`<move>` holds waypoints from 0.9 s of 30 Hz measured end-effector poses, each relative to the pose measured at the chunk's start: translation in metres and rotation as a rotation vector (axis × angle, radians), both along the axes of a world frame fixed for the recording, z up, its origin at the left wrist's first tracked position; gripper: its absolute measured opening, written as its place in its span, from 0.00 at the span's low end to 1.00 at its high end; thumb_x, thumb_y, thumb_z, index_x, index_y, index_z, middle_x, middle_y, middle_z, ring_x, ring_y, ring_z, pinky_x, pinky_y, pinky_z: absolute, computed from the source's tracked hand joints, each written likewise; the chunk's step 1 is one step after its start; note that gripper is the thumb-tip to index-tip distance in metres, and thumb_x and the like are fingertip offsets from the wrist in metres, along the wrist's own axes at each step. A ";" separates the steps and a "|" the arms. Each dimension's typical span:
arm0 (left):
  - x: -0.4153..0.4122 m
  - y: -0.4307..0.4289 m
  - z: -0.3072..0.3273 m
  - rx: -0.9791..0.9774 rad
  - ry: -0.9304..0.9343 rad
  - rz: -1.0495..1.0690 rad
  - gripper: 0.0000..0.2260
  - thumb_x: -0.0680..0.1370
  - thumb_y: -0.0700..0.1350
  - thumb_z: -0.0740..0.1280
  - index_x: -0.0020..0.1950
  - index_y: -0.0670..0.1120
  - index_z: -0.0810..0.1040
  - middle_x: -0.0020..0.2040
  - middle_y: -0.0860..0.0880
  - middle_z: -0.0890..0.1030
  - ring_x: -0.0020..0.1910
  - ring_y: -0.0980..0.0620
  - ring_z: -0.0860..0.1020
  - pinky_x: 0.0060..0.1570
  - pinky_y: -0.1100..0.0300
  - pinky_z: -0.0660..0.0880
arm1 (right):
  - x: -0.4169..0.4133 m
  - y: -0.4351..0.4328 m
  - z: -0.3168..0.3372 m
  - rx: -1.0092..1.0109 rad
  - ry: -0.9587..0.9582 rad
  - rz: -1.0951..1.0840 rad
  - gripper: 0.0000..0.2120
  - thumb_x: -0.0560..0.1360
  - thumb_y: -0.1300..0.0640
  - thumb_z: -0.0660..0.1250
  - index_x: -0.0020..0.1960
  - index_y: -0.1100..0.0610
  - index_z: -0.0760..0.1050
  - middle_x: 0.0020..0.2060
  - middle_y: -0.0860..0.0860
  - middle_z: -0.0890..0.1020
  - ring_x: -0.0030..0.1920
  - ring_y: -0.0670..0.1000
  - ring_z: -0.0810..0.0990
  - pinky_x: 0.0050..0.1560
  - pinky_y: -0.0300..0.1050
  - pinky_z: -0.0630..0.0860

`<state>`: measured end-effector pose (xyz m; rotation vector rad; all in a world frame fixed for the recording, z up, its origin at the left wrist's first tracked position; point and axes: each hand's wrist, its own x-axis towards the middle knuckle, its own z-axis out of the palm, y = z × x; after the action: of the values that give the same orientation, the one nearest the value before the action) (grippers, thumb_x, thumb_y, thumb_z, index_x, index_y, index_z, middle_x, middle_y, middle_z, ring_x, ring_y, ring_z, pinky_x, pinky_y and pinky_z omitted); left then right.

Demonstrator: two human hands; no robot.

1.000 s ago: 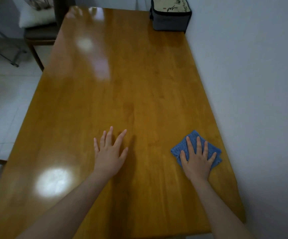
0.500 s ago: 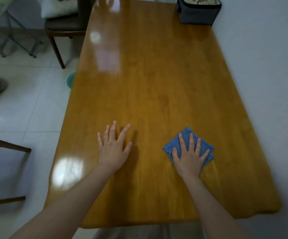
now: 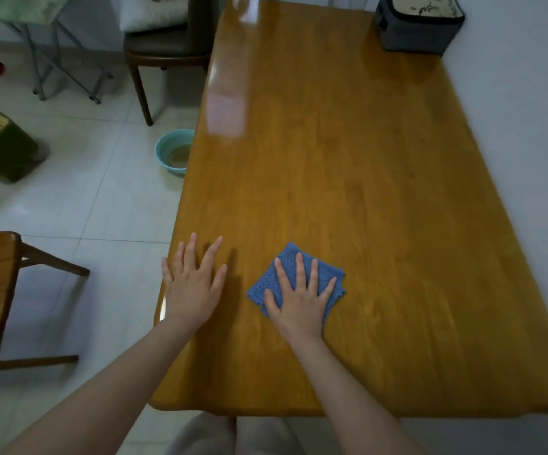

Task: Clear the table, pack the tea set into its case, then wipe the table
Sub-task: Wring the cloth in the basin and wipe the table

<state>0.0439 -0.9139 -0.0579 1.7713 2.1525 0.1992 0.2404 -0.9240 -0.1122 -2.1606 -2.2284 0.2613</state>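
Right hand (image 3: 298,302) flat on blue cloth (image 3: 287,254)

Case (image 3: 417,27) cropped at top, cloth (image 3: 288,251) partly under right hand (image 3: 298,300)

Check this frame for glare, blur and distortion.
Head view: pale glare streaks the left of the glossy orange-brown wooden table; head view: the dark green box on the floor is smeared, while the folded blue cloth under the right hand looks sharp; head view: wide-angle bending bows the table's edges, and the left hand casts a soft shadow rightward.
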 end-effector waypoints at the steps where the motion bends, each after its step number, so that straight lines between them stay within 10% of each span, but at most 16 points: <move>1: -0.005 -0.001 0.001 0.016 0.001 0.024 0.24 0.81 0.59 0.51 0.78 0.62 0.51 0.80 0.48 0.48 0.78 0.46 0.45 0.73 0.42 0.40 | -0.009 0.000 0.000 0.011 0.003 0.031 0.30 0.76 0.34 0.49 0.77 0.41 0.58 0.77 0.52 0.59 0.77 0.61 0.53 0.70 0.74 0.46; 27: -0.096 -0.063 -0.001 0.001 0.024 -0.060 0.25 0.82 0.57 0.54 0.78 0.61 0.50 0.80 0.45 0.50 0.78 0.43 0.48 0.74 0.40 0.43 | -0.151 -0.076 0.004 0.022 0.038 0.309 0.30 0.76 0.36 0.54 0.76 0.40 0.56 0.78 0.51 0.56 0.78 0.60 0.49 0.69 0.74 0.49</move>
<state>-0.0517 -0.9769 -0.0589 1.8447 2.1128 0.1650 0.0893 -0.9999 -0.1077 -1.7764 -2.5231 0.2797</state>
